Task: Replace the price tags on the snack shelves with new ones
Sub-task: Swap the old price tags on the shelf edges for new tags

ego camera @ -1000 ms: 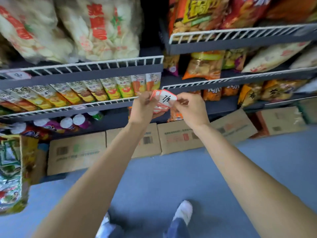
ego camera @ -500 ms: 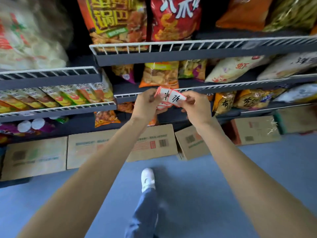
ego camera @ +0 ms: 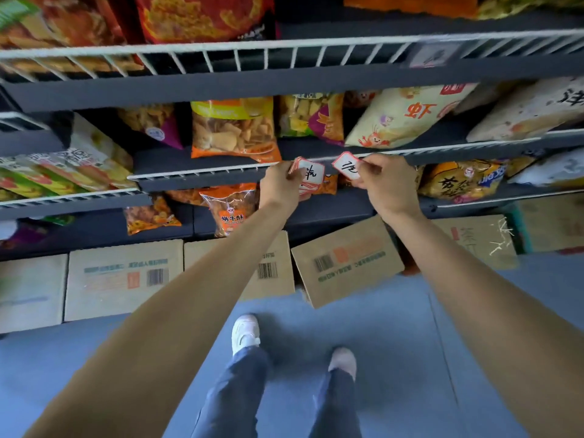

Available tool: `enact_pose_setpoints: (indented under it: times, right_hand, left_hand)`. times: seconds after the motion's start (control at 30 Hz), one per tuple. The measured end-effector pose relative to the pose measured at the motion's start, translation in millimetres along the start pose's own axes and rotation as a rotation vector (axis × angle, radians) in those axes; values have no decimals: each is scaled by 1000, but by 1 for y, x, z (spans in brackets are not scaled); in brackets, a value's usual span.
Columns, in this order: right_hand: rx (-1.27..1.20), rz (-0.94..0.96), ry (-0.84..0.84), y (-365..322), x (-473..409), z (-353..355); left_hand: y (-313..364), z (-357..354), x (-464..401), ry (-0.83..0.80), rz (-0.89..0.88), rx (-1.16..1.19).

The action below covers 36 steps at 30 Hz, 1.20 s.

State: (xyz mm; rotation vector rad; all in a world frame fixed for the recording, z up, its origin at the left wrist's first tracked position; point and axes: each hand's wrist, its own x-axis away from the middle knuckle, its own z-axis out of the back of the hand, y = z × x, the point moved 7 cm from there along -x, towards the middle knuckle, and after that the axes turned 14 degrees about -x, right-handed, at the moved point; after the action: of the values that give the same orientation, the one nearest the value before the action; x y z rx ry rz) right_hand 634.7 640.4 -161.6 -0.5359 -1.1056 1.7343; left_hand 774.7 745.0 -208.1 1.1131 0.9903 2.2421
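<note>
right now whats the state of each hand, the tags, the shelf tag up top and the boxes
left hand: shut on stack of tags, fanned
right hand: pinching single tag, held apart from the stack, at the middle shelf rail
tag on upper shelf: mounted, blurred
cardboard boxes: closed, on the floor under the shelves

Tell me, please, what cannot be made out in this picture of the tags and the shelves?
- Head view: the lower tags of the stack in the left hand are covered by the top tag and the fingers.
- The handwriting on the single tag in the right hand is partly hidden by the thumb.
- The old tag on the upper shelf rail is blurred, unreadable.
- The top-row bags are cut off by the upper edge.
</note>
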Motion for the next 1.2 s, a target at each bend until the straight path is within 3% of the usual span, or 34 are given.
enact_pose_setpoints:
  times: [0.23, 0.37, 0.57, 0.73, 0.97, 1.2]
  right_hand:
    - [182, 269, -124, 27, -21, 6]
    - [206, 369, -84, 46, -37, -2]
    - [266, 617, -79, 64, -58, -27]
    - [338, 791, -91, 74, -60, -48]
    - [369, 900, 70, 76, -55, -49]
    - [374, 887, 141, 69, -52, -51]
  left_hand:
    - [-15, -45, -25, 75, 40, 75]
    - [-30, -70, -46, 132, 11, -24]
    - [-26, -73, -60, 377, -186, -144]
    - [-31, -75, -63, 410, -329, -164]
    - [-37, -74, -53, 457, -463, -236]
    - [-44, -66, -48, 471, -523, -325]
